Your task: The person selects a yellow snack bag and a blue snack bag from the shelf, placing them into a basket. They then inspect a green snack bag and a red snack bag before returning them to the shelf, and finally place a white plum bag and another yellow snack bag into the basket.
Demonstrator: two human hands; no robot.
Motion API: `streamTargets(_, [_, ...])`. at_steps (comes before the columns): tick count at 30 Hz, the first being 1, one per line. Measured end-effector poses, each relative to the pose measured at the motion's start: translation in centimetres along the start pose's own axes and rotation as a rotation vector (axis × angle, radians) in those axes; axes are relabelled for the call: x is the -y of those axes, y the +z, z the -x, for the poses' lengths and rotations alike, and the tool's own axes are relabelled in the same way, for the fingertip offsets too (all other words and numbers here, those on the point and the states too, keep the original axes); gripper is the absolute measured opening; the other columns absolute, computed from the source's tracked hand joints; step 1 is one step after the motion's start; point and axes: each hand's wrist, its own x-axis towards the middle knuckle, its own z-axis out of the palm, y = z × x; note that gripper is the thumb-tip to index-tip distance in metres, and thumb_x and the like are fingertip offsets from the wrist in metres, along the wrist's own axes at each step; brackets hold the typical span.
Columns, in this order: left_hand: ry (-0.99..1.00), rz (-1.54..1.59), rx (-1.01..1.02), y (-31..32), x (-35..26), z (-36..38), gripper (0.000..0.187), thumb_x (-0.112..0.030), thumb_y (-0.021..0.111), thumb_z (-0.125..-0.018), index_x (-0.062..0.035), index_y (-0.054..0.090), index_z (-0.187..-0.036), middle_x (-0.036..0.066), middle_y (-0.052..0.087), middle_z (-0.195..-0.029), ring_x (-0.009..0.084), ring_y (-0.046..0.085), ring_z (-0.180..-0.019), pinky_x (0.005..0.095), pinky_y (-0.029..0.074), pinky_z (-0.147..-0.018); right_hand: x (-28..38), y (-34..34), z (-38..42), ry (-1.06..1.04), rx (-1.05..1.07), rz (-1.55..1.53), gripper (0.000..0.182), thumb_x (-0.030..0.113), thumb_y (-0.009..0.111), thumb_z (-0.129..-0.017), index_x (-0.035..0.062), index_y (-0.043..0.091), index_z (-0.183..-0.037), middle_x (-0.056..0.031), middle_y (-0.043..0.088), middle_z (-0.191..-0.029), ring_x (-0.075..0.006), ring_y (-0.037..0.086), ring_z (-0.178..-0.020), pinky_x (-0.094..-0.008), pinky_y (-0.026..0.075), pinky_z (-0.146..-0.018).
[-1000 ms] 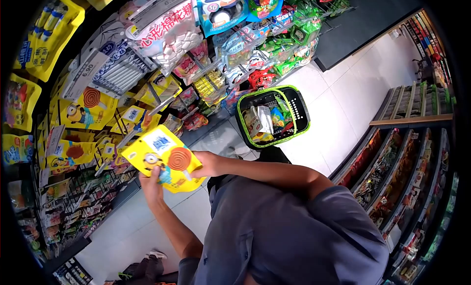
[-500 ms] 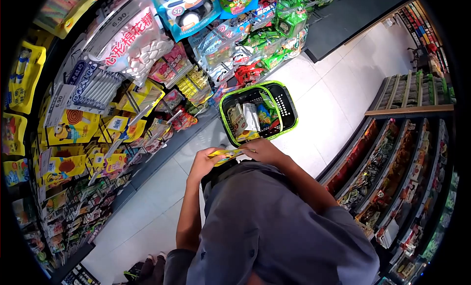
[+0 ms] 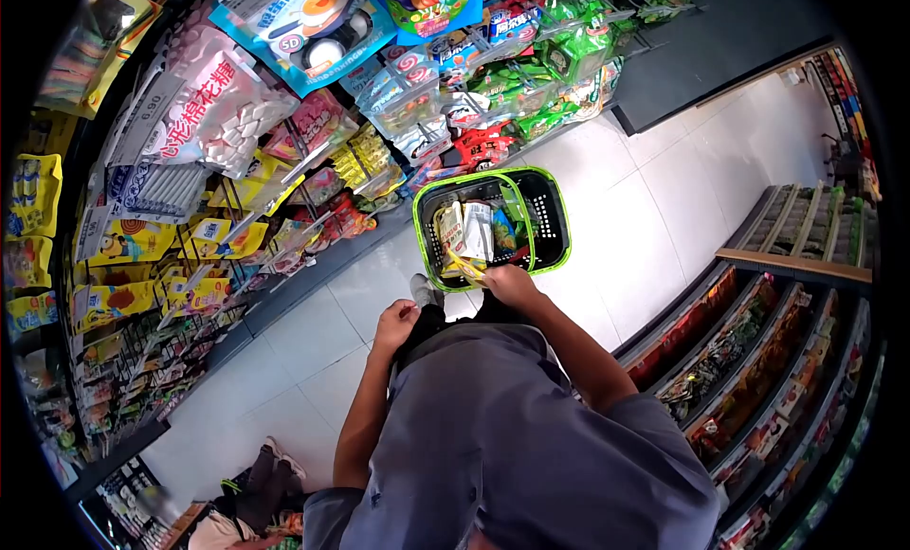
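Observation:
My right hand (image 3: 512,287) grips a yellow packet (image 3: 463,269) by one end, low over the near rim of a black shopping basket (image 3: 550,223) with bright green edging. Inside the basket lie a white packet (image 3: 479,230), a blue and green packet (image 3: 503,234) and a pale packet (image 3: 452,230). My left hand (image 3: 395,324) hangs to the left of the basket, fingers curled together, with nothing visible in them.
Hanging candy bags (image 3: 223,114) on hooks fill the rack to the left, close to the basket. Stepped shelves of packets (image 3: 730,360) stand on the right. Tiled floor (image 3: 607,237) runs between them. Another person (image 3: 261,493) is low down at the bottom left.
My left hand has let go of the yellow packet and drawn back. My right hand has carried the packet forward to the basket's near rim. Another person shows more at bottom left.

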Motion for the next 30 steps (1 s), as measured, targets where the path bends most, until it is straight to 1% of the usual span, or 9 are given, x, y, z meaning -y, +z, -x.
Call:
streamTargets(4, [-0.045,0.032,-0.091,0.8,5.0,2.9,0.023,-0.019,0.064,-0.085,-0.0001,0.065,-0.099,0.010,0.068,-0.083,0.0163,0.065,-0.077,0.0282,0.051,-0.074,-4.8,2.6,-2.0,-0.011,-0.004,-0.012,0.025,0.021,0.049,-0.086,0.0049,0.065,-0.076,-0.0175,0.065,-0.073,-0.0370,0.064,-0.069,-0.0489,0.052,-0.066])
streamTargets(6, [-0.301,0.142,-0.099,1.1,7.3,4.8,0.022,-0.018,0.064,-0.085,0.0014,0.065,-0.096,0.009,0.067,-0.078,0.0151,0.063,-0.071,0.0278,0.050,-0.069,-6.7,3.2,-3.2,0.018,0.047,-0.026,0.026,0.021,0.048,-0.086,0.0045,0.067,-0.080,-0.0185,0.067,-0.079,-0.0368,0.065,-0.075,-0.0483,0.053,-0.070])
streamTargets(9, [-0.462,0.169,-0.182,1.6,7.4,8.3,0.023,-0.017,0.062,-0.085,0.0041,0.065,-0.093,0.008,0.067,-0.077,0.0144,0.063,-0.070,0.0270,0.049,-0.064,-8.0,3.3,-5.4,0.178,0.165,0.049,0.027,0.021,0.048,-0.087,0.0039,0.068,-0.085,-0.0199,0.067,-0.083,-0.0366,0.066,-0.081,-0.0474,0.053,-0.074])
streamTargets(13, [-0.567,0.256,-0.287,3.2,7.1,11.7,0.022,-0.017,0.061,-0.085,0.0032,0.065,-0.094,0.008,0.068,-0.078,0.0140,0.064,-0.071,0.0263,0.049,-0.063,-10.0,3.7,-8.7,0.235,0.202,0.078,0.026,0.019,0.048,-0.086,0.0043,0.069,-0.090,-0.0203,0.068,-0.089,-0.0365,0.067,-0.085,-0.0465,0.053,-0.077])
streamTargets(15, [-0.640,0.316,-0.324,4.2,6.5,12.9,0.022,-0.016,0.061,-0.085,0.0028,0.064,-0.097,0.009,0.068,-0.081,0.0141,0.065,-0.074,0.0263,0.049,-0.063,-10.6,4.0,-10.4,0.196,0.222,0.112,0.029,0.024,0.046,-0.091,0.0050,0.067,-0.092,-0.0182,0.067,-0.089,-0.0356,0.066,-0.086,-0.0460,0.053,-0.076])
streamTargets(21, [-0.606,0.383,-0.375,7.0,4.7,13.8,0.023,-0.014,0.061,-0.089,0.0050,0.062,-0.101,0.011,0.067,-0.089,0.0172,0.066,-0.077,0.0273,0.052,-0.068,-10.4,4.6,-14.7,0.098,0.166,0.155,0.029,0.022,0.042,-0.093,0.0061,0.065,-0.099,-0.0181,0.068,-0.093,-0.0344,0.066,-0.087,-0.0441,0.054,-0.077])
streamTargets(25, [-0.529,0.331,-0.343,7.7,3.8,14.1,0.026,-0.020,0.058,-0.091,-0.0004,0.061,-0.108,0.008,0.068,-0.093,0.0156,0.066,-0.082,0.0275,0.049,-0.069,-9.7,4.3,-16.0,0.169,0.129,0.087,0.029,0.016,0.040,-0.093,0.0050,0.064,-0.105,-0.0192,0.067,-0.093,-0.0347,0.066,-0.086,-0.0441,0.053,-0.078])
streamTargets(27, [-0.526,0.383,-0.379,8.0,3.3,14.1,0.023,-0.012,0.059,-0.090,0.0063,0.061,-0.104,0.012,0.066,-0.090,0.0177,0.065,-0.079,0.0283,0.053,-0.073,-9.4,4.1,-15.3,0.127,0.065,0.033,0.029,0.011,0.043,-0.088,0.0052,0.063,-0.107,-0.0199,0.067,-0.092,-0.0354,0.066,-0.086,-0.0440,0.053,-0.079])
streamTargets(30, [-0.540,0.379,-0.364,8.5,3.5,14.3,0.023,-0.013,0.059,-0.090,0.0053,0.061,-0.104,0.012,0.067,-0.089,0.0173,0.065,-0.078,0.0285,0.053,-0.072,-8.9,2.7,-12.2,0.055,0.044,-0.101,0.030,0.009,0.051,-0.080,0.0034,0.063,-0.107,-0.0222,0.066,-0.092,-0.0368,0.064,-0.089,-0.0438,0.052,-0.080])
